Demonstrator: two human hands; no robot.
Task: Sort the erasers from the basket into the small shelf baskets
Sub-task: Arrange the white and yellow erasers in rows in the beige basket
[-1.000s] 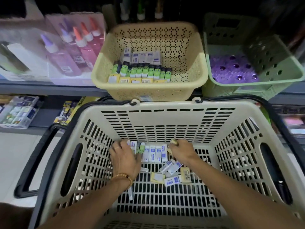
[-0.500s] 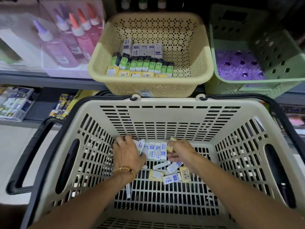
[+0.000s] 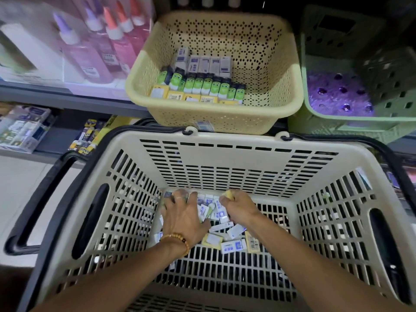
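Both forearms reach down from the near edge into the big cream shopping basket (image 3: 225, 167), meeting close to its far wall. The left hand (image 3: 182, 218) lies palm down with its fingers (image 3: 177, 199) spread and fairly straight over a heap of small white-and-blue erasers (image 3: 219, 213); the fingertips touch the ones against the far wall, and I cannot tell whether any of them is actually gripped. A bead bracelet (image 3: 177, 238) circles that wrist and a ring sits on one finger. The right hand (image 3: 238, 204) comes in from the right with the wrist bent and the knuckles up, its fingers curled and pinching a small yellow eraser (image 3: 229, 194) that peeks out at the tips. The two hands are just beside each other, with erasers showing in the gap between them.

More erasers lie loose on the slotted floor of the basket just near the wrists, among them a few yellow-sleeved ones (image 3: 212, 239). Beyond the basket, on the shelf (image 3: 67, 97), stands a pale yellow perforated basket (image 3: 225, 113) holding neat rows of erasers: grey-white ones at the back, green-and-black ones in the middle, yellow ones at the front. A green basket (image 3: 315, 113) stands just beside it on the right with purple items inside. Glue bottles (image 3: 103, 48) lie to the left on the same shelf.
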